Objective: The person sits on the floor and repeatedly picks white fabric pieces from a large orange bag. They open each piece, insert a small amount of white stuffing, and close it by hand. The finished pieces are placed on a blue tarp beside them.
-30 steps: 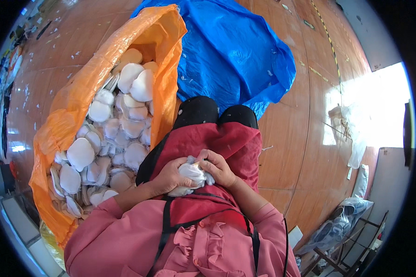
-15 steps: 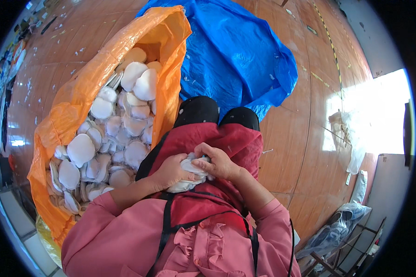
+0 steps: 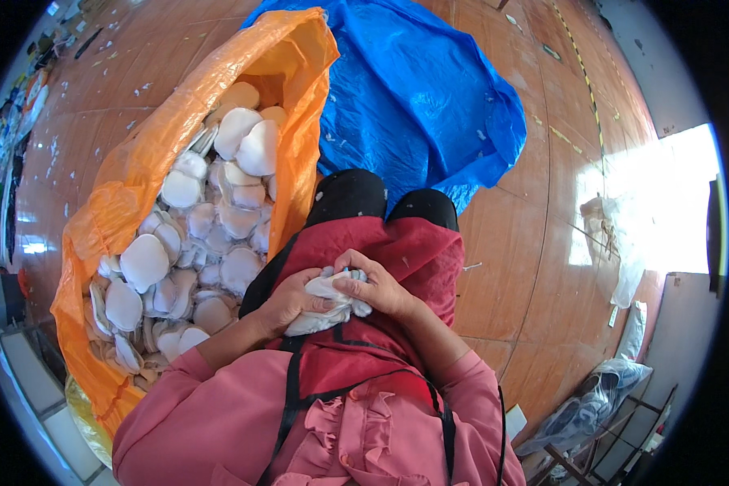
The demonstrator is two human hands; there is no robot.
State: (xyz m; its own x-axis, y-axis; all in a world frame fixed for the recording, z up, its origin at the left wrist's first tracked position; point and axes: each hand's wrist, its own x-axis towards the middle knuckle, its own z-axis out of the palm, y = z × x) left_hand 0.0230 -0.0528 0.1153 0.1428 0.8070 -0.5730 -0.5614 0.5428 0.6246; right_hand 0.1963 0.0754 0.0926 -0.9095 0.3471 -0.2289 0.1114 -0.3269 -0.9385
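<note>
Over my lap, both hands grip a crumpled bundle of soft white cloth (image 3: 313, 321). My left hand (image 3: 290, 304) is closed round its left side, the thumb lying across it. My right hand (image 3: 381, 287) is closed on the right side, with thumb and fingers pinching the folds; a bit of pale blue shows there. How many layers the bundle has I cannot tell. To the left, a large orange woven bag (image 3: 109, 206) lies open beside my leg, full of rounded white pads (image 3: 144, 263), some beige.
Ahead of my knees a blue plastic sheet or bag (image 3: 417, 89) spreads over the brown tiled floor (image 3: 506, 267). At the lower right, a clear plastic-wrapped bundle (image 3: 591, 401) rests near a metal frame. White scraps dot the floor. Bright light falls from the right.
The white cloth has been shifted and turned slightly between my fingers, with more of its folds showing. Both hands keep their hold. The whole view has moved a little.
</note>
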